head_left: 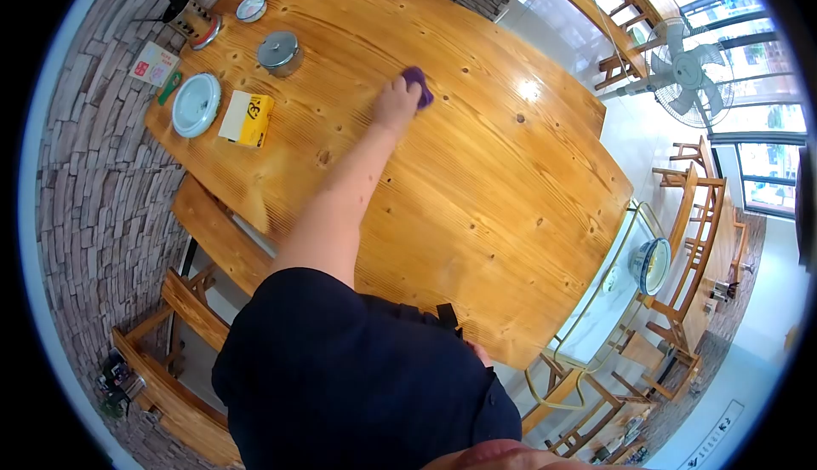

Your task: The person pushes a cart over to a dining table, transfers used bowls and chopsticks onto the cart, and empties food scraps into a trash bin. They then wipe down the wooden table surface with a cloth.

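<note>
My left hand [397, 105] is closed over a purple cloth [418, 87] and presses it on the wooden table [477, 163], left arm stretched forward. To the left of that hand stand a lidded metal pot [280, 53] and a yellow-and-white box [247, 118]. Of my right hand [482, 353], only a small part shows, low beside the dark shirt at the table's near edge; its fingers are hidden.
Toward the stone wall are a pale blue plate [196, 106], a printed card [155, 64], a utensil holder [194, 23] and a small dish [252, 8]. On the right, a trolley [600, 300] carries a bowl [652, 266]. A fan [688, 71] stands beyond the table.
</note>
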`<state>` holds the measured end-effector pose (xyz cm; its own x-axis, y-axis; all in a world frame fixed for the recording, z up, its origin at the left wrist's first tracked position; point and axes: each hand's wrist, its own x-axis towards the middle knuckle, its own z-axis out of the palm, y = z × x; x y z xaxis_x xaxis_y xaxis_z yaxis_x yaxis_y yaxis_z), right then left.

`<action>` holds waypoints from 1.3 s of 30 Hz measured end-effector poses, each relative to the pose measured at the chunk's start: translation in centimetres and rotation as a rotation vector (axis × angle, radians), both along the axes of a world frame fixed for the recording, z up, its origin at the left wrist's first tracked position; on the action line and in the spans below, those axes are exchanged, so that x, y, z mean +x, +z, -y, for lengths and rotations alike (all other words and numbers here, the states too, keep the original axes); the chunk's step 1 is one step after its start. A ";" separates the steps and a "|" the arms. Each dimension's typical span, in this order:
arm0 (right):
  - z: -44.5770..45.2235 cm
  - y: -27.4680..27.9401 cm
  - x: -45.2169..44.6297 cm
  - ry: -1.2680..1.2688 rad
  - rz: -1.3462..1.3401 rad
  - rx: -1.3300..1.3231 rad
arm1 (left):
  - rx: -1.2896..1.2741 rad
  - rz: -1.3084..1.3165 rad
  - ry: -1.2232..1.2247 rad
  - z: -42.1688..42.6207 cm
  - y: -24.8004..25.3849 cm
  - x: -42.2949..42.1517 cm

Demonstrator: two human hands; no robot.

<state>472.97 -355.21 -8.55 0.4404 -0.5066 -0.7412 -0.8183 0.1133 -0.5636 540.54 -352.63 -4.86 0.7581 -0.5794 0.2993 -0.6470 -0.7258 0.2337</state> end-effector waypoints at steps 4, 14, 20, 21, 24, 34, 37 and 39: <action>0.4 -0.6 0.2 0.011 0.123 -0.044 | -0.301 -0.577 0.006 -1.6 -0.8 -6.9; -0.2 6.0 5.3 0.248 0.118 -0.297 | -0.251 -0.398 0.229 -15.8 2.8 -10.4; -0.5 11.3 9.9 0.319 -0.015 -0.302 | -0.226 -0.091 -0.228 -16.3 3.5 -11.8; -0.6 12.0 10.5 0.348 -0.018 -0.335 | -0.093 -0.146 -0.235 -15.2 3.4 -11.6; 0.0 11.7 10.4 0.392 -0.045 -0.348 | 0.157 -0.251 -0.243 -12.7 1.8 -9.7; -1.6 9.2 7.4 0.256 0.069 -0.332 | -0.131 -0.275 -0.064 -3.8 1.1 -4.8; -2.5 9.9 8.1 0.164 0.047 -0.296 | -0.125 -0.274 -0.289 -1.7 -0.8 -11.0; -2.5 9.6 7.8 0.181 0.055 -0.312 | -0.168 -0.378 -0.347 -1.0 0.7 -15.2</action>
